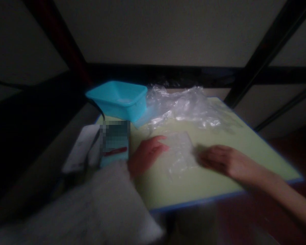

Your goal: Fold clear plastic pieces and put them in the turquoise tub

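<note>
A small clear plastic bag (180, 151) lies flat on the yellow table top (209, 183), in front of me. My left hand (150, 151), in a pale sleeve, is at the bag's left edge, its thumb and finger apart. On the other side, my right hand (218, 158) rests low over the table, just right of the bag. Its fingers point toward the bag and are smeared by motion, so their grip does not show. Behind both hands spreads a large heap of crumpled clear plastic (183, 105).
A turquoise plastic bin (132, 110) stands at the back left. Near my left forearm are a phone-like device (114, 156), partly pixelated, and a white box-like object (81, 149) with a dark cable. Blue edging (199, 202) borders the table; dark frame bars stand behind.
</note>
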Action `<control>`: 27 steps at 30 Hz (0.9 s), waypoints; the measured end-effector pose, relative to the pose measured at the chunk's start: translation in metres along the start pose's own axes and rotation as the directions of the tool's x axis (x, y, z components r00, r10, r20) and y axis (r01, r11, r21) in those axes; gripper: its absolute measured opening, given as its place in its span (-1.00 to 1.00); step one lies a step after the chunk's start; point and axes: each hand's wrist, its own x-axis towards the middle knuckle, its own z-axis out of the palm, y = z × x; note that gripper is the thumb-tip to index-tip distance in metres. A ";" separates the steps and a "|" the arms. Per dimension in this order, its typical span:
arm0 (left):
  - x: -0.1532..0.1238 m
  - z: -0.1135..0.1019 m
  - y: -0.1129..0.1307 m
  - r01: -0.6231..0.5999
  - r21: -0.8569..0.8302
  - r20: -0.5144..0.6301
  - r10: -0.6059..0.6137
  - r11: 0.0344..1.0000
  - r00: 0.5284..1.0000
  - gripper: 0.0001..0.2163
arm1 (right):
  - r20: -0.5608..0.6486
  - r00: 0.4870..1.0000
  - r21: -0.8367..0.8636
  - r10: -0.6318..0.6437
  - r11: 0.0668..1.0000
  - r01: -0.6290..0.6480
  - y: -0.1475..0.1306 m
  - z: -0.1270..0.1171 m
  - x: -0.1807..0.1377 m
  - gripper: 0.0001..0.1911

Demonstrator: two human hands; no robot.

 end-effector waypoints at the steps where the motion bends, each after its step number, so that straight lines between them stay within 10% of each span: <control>1: 0.001 0.001 -0.002 -0.006 -0.006 0.011 0.006 1.000 1.000 -0.79 | 0.003 1.000 -0.027 -0.018 0.999 0.018 -0.002 0.001 0.000 -0.76; 27: 0.002 0.004 -0.010 -0.018 -0.106 0.036 0.022 0.994 0.999 -0.80 | -0.049 0.998 -0.181 -0.047 0.983 0.037 -0.011 0.009 -0.001 -0.74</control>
